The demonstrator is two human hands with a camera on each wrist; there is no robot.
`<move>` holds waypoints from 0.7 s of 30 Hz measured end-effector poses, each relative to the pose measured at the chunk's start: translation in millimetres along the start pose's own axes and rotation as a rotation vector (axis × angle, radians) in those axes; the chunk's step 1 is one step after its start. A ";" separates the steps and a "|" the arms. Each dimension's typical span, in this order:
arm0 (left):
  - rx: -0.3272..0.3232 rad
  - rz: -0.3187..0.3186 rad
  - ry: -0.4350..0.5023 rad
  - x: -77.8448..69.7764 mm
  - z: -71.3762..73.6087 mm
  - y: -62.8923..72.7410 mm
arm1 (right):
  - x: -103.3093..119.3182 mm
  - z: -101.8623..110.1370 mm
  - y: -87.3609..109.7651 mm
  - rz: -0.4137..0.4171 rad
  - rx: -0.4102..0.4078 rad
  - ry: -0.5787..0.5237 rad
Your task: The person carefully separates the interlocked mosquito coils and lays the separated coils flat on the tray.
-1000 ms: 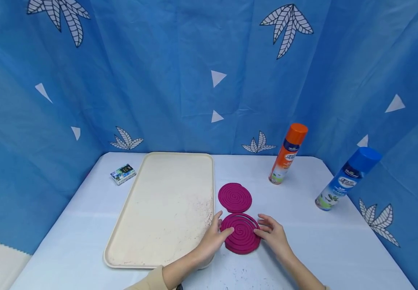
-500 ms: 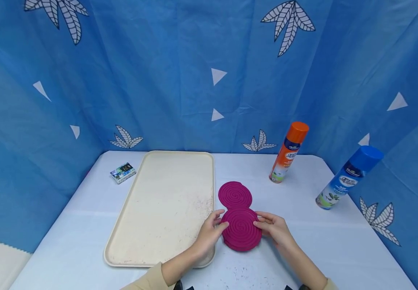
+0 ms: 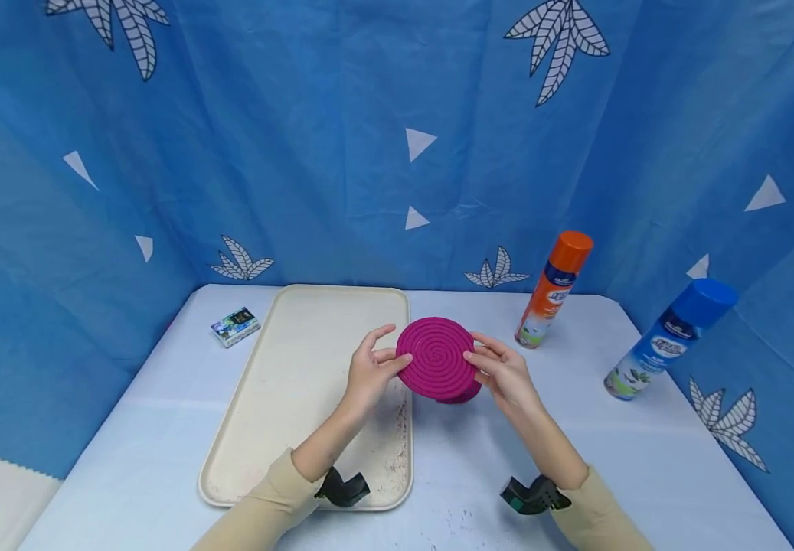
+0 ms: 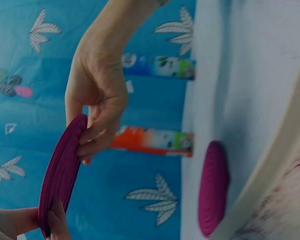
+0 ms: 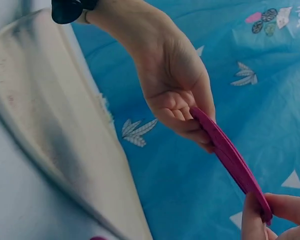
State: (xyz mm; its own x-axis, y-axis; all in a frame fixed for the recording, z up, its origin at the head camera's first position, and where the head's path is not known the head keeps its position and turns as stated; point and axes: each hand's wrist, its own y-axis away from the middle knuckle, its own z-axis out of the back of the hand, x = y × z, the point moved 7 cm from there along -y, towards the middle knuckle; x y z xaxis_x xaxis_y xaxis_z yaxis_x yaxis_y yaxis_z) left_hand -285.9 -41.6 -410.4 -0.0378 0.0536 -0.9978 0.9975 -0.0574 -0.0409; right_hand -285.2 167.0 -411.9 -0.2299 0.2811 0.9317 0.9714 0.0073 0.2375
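Both hands hold up a round magenta spiral coil (image 3: 436, 357), raised above the table and pinched at opposite edges. The left hand (image 3: 369, 371) pinches its left edge between thumb and fingers; the right hand (image 3: 507, 375) pinches its right edge. Seen edge-on in the left wrist view, the held coil (image 4: 62, 175) looks like a thin, layered disc. A second magenta coil (image 4: 213, 189) lies flat on the table beside the tray. In the head view the held coil covers most of this second coil (image 3: 464, 395).
A cream tray (image 3: 300, 367) lies left of the coils, with a small patterned box (image 3: 235, 327) beyond its left edge. An orange spray can (image 3: 552, 291) and a blue spray can (image 3: 668, 340) stand to the right. Blue cloth (image 3: 341, 153) hangs behind the white table (image 3: 576, 428).
The hands have gripped the nearer coil at both edges and lifted it off the table, up and away from the body. It now overlaps the farther coil in the head view.
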 end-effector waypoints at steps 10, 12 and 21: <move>-0.105 -0.178 -0.072 -32.9 18.3 -19.5 | 16.8 -48.8 -10.6 0.116 0.114 -0.067; -0.097 -0.259 -0.205 -38.1 16.3 -17.3 | 17.6 -52.1 -11.1 0.135 0.092 -0.071; -0.021 -0.453 -0.466 -47.8 -2.1 -3.4 | 22.9 -62.8 -8.7 0.171 0.181 -0.030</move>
State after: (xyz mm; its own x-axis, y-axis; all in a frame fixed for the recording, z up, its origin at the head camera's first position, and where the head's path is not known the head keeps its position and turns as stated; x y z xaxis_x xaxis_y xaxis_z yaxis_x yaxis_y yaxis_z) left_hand -287.4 -41.8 -362.4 -0.4722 -0.3702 -0.8000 0.8775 -0.1106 -0.4667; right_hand -302.7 113.1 -375.3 -0.0624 0.3213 0.9449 0.9915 0.1281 0.0219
